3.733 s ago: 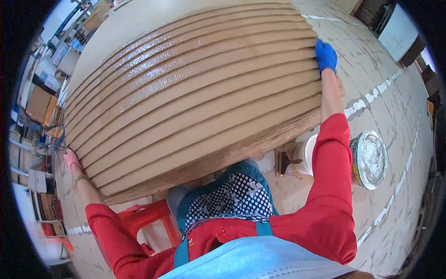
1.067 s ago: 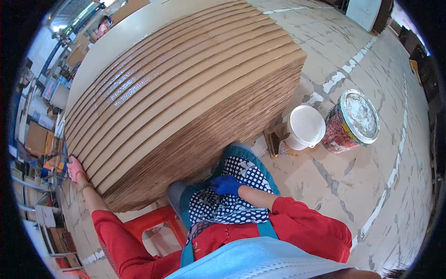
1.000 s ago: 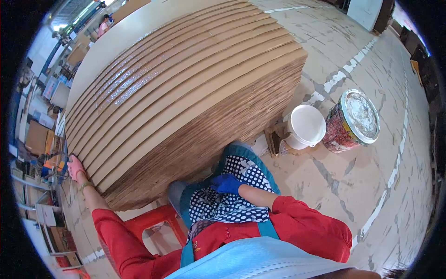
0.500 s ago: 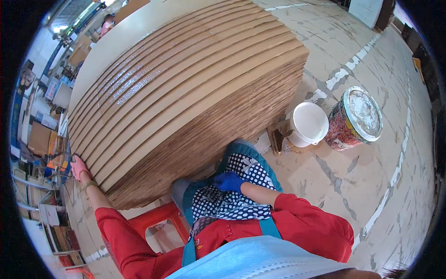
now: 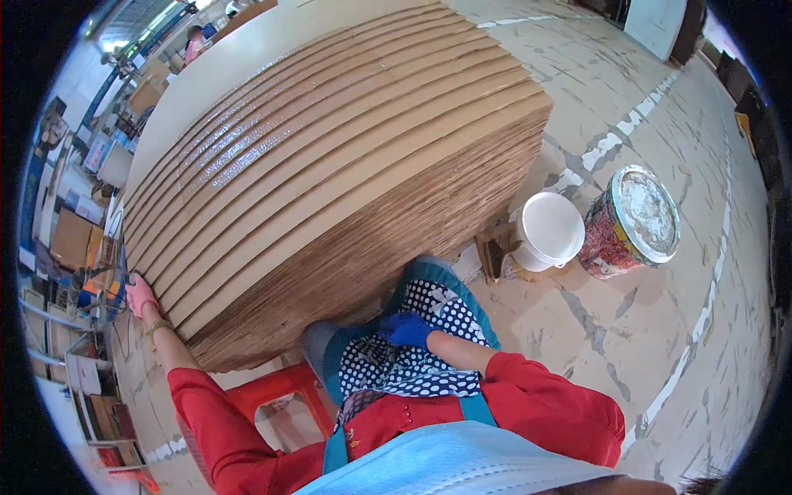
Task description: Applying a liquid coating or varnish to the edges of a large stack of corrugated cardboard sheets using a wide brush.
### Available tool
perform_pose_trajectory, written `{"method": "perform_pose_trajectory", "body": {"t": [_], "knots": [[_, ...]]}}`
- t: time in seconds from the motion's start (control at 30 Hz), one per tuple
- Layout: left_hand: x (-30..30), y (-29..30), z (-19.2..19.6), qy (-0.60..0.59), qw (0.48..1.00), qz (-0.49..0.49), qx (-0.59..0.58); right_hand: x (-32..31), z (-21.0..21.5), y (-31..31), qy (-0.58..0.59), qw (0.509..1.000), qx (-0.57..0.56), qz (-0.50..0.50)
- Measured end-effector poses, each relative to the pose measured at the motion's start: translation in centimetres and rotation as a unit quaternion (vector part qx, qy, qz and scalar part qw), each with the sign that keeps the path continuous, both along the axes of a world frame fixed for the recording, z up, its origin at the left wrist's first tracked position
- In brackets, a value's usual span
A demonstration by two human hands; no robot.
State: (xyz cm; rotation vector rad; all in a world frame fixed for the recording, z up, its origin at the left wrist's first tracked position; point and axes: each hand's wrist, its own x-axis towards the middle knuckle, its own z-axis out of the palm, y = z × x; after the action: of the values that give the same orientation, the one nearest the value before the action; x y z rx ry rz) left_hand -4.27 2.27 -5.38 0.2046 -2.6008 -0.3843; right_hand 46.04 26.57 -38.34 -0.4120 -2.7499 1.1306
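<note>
A tall stack of tan, cardboard-like sheets point(image 5: 363, 194) rises in front of me, its upper sheets fanned out in steps. Wet, shiny patches lie on several of the exposed strips. My left hand point(image 5: 142, 297), in a pink glove, is at the near left corner of the stack, its fingers closed over the sheet edges there. My right hand point(image 5: 407, 330) wears a blue glove and rests on the polka-dot apron point(image 5: 371, 363) in my lap. Its fingertips are hidden, and nothing shows in it.
To the right on the floor stand a white bucket point(image 5: 550, 233) and a larger patterned bucket point(image 5: 610, 239) with a whitish, smeared top. A small wooden piece point(image 5: 495, 254) lies beside the white bucket. Below me is a red stool point(image 5: 285, 388). Another person point(image 5: 195, 43) is at the far left.
The view has shifted slightly, so the stack and buckets appear a little lower. Both hands keep their places, the left at the stack's corner, the right on the lap.
</note>
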Motion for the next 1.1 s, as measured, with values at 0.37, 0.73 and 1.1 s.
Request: {"method": "perform_pose_trajectory", "body": {"t": [0.37,0.73,1.1], "knots": [[-1.1,-0.4,-0.5,-0.005,1.0,0.025,0.0,0.3,1.9,0.2,-0.076,0.997,-0.016,0.026],[2.1,1.6,0.3,-0.005,1.0,-0.011,0.017,0.3,0.6,0.4,-0.043,0.999,-0.026,0.008],[2.1,0.5,0.8,-0.05,0.996,-0.08,-0.002,0.0,-1.1,0.1,-0.031,0.998,-0.036,0.034]]}}
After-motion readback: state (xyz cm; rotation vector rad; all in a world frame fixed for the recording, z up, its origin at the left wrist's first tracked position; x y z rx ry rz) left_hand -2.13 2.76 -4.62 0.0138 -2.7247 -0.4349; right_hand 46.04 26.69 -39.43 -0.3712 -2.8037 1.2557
